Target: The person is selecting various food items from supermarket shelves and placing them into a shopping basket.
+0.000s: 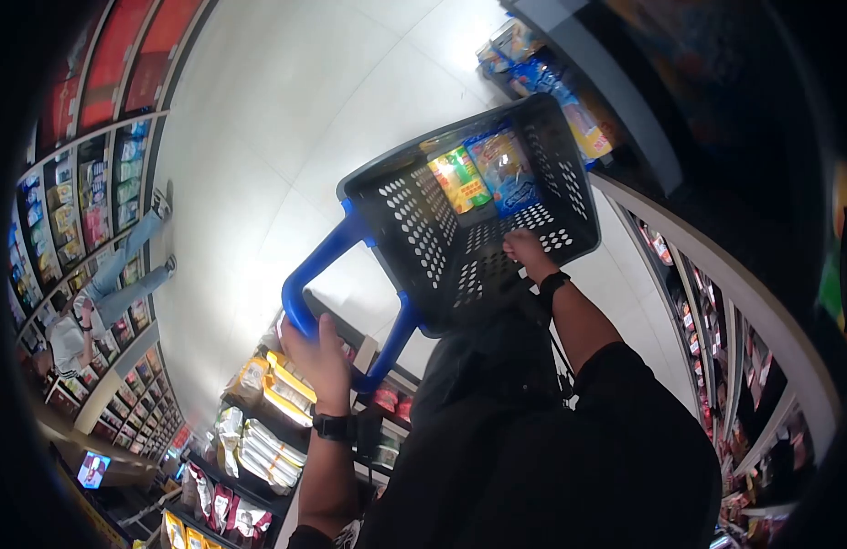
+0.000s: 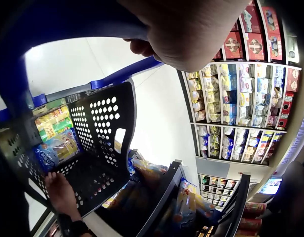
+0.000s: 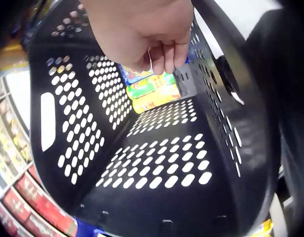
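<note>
Two packs are in the basket (image 3: 157, 205): a yellow-green one (image 1: 460, 180) and a blue one (image 1: 504, 174), side by side at the end away from me. My right hand (image 1: 526, 252) is over the basket near them, fingers loosely bent, and I can't see anything in it. My left hand (image 1: 321, 366) is wrapped round the blue handle (image 1: 327, 265), so that one's properly closed.

Tips for keeping the packs tidy, imo: let the left do all the holding and keep the basket steady so nothing slides. With the right, go in from above, loosen the fingers and nudge the packs flat by the edges; squeezing the middle might crush them. Mind the knuckles on that holey wall too.

Around me: more blue packs (image 1: 556, 82) just past the rim, shelves of bags (image 1: 263, 457), pale floor (image 1: 259, 137), somebody in jeans (image 1: 135, 265) well off to the side.
</note>
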Available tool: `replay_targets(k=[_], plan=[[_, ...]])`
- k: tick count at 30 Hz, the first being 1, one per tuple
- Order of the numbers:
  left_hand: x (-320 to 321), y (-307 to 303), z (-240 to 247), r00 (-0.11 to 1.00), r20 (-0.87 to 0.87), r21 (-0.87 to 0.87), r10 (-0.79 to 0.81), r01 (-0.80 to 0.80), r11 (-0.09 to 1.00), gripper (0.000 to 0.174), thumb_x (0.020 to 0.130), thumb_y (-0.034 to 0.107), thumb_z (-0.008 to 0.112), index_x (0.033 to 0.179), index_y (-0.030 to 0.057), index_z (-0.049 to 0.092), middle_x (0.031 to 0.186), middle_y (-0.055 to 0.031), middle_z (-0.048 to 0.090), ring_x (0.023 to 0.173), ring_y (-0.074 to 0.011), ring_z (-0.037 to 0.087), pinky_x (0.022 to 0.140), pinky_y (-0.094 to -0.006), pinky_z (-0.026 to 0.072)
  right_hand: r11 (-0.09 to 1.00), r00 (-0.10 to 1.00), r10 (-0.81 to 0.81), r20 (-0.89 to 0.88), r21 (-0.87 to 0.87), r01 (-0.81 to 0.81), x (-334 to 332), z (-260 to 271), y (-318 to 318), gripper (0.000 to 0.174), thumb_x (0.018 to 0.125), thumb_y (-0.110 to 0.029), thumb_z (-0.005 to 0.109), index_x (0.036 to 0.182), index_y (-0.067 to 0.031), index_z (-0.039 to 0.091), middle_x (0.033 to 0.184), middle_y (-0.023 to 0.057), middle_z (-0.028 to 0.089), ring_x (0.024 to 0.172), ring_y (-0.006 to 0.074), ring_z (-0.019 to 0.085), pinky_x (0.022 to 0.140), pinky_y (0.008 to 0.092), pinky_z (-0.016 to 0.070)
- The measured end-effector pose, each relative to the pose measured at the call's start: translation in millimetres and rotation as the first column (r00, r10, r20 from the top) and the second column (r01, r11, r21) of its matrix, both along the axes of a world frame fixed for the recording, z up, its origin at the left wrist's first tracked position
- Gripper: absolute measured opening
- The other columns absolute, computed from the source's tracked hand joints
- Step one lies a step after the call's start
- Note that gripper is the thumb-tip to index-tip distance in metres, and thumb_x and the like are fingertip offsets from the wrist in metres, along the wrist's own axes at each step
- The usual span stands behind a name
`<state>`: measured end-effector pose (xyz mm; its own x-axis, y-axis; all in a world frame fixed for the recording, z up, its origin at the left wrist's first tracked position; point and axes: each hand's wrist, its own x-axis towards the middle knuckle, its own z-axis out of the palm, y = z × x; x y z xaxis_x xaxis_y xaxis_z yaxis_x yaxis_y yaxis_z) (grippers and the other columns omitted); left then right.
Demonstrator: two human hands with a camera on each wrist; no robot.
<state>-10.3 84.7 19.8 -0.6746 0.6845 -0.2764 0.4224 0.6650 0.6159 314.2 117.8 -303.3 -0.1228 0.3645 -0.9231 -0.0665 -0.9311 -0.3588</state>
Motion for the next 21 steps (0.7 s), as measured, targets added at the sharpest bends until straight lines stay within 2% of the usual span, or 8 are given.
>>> replay_targets(k=[1, 7, 8, 10, 12, 15, 18, 21], plan=[[10, 10, 12, 0.997, 0.053, -0.036, 0.056, -0.054, 0.998, 0.045, 0.088, 0.008, 0.061, 0.128, -0.0039, 0.044, 0.092, -0.0097, 0.058, 0.071, -0.0146, 0.058, 0.063, -0.0279, 0.0483, 0.998, 0.999, 0.037, 0.007, 0.051, -0.037, 1, 19, 4, 0.015, 0.093, -0.018, 0.057, 0.086, -0.0053, 0.055, 0.075, 0.0025, 0.058, 0.064, 0.0094, 0.055, 0.058, 0.0246, 0.045], [5, 7, 19, 0.952, 0.301, 0.029, 0.047, -0.059, 0.998, 0.043, 0.092, 0.008, 0.057, 0.13, 0.0, 0.038, 0.078, -0.0073, 0.056, 0.056, -0.0123, 0.055, 0.05, -0.0256, 0.0456, 0.964, 0.998, 0.05, -0.043, 0.264, -0.037, 43, 84, -14, 0.013, 0.091, -0.016, 0.059, 0.093, -0.0033, 0.058, 0.073, 0.0032, 0.059, 0.058, 0.0093, 0.05, 0.053, 0.0234, 0.0407], [2, 5, 18, 0.944, 0.328, 0.04, 0.022, -0.037, 0.999, 0.043, 0.093, 0.007, 0.055, 0.131, 0.0002, 0.037, 0.076, -0.0075, 0.055, 0.053, -0.0127, 0.054, 0.048, -0.0259, 0.0449, 0.957, 1.0, -0.012, -0.026, 0.289, 0.019, 55, 82, -30, 0.016, 0.085, -0.018, 0.067, 0.084, -0.0051, 0.059, 0.072, 0.003, 0.059, 0.062, 0.0098, 0.055, 0.055, 0.0242, 0.0456], [-1, 7, 22, 0.877, 0.48, 0.081, -0.034, -0.006, 0.997, 0.044, 0.093, 0.008, 0.054, 0.132, -0.0002, 0.036, 0.074, -0.0069, 0.054, 0.049, -0.0131, 0.051, 0.046, -0.0262, 0.0439, 0.941, 0.965, -0.109, 0.237, 0.336, 0.024, 67, 116, -59, 0.017, 0.082, -0.011, 0.069, 0.095, -0.0064, 0.059, 0.076, 0.0022, 0.06, 0.063, 0.0106, 0.056, 0.055, 0.0247, 0.0462], [-12, 1, 26, 0.787, 0.603, 0.115, -0.132, 0.077, 0.99, 0.047, 0.093, 0.008, 0.053, 0.134, -0.0001, 0.033, 0.071, -0.0057, 0.051, 0.045, -0.0133, 0.047, 0.044, -0.0261, 0.0426, 0.898, 0.891, 0.003, 0.453, 0.39, -0.202, 95, 101, -105, 0.022, 0.078, -0.006, 0.072, 0.096, -0.0066, 0.059, 0.078, 0.0037, 0.061, 0.067, 0.0127, 0.06, 0.058, 0.0263, 0.0497], [-35, 6, 15, 0.712, 0.681, 0.144, -0.171, 0.099, 0.985, 0.046, 0.093, 0.007, 0.054, 0.134, 0.0036, 0.032, 0.069, -0.0052, 0.049, 0.044, -0.0129, 0.045, 0.042, -0.0276, 0.0419, 0.976, 0.903, -0.146, 0.403, 0.209, 0.064, 89, 180, -145, 0.029, 0.077, -0.005, 0.071, 0.102, -0.0046, 0.057, 0.079, 0.0068, 0.061, 0.069, 0.0149, 0.061, 0.057, 0.0285, 0.0511], [-56, 19, 5, 0.65, 0.71, 0.179, -0.27, 0.204, 0.962, 0.041, 0.094, 0.007, 0.053, 0.129, 0.0068, 0.032, 0.066, -0.0042, 0.048, 0.045, -0.0127, 0.046, 0.041, -0.0279, 0.042, 0.938, 0.827, -0.343, 0.446, 0.211, 0.276, 65, 206, -212, 0.03, 0.075, -0.005, 0.071, 0.102, -0.002, 0.057, 0.078, 0.008, 0.063, 0.065, 0.0155, 0.062, 0.055, 0.0293, 0.0521], [-55, 27, 15, 0.617, 0.708, 0.189, -0.344, 0.304, 0.934, 0.038, 0.095, 0.008, 0.053, 0.128, 0.0068, 0.033, 0.064, -0.0041, 0.047, 0.046, -0.0124, 0.046, 0.041, -0.027, 0.0414, 0.921, 0.803, -0.391, 0.451, 0.193, 0.34, 41, 203, -285, 0.031, 0.075, -0.006, 0.072, 0.102, -0.0012, 0.058, 0.078, 0.0077, 0.064, 0.064, 0.0161, 0.063, 0.053, 0.0299, 0.0529]])
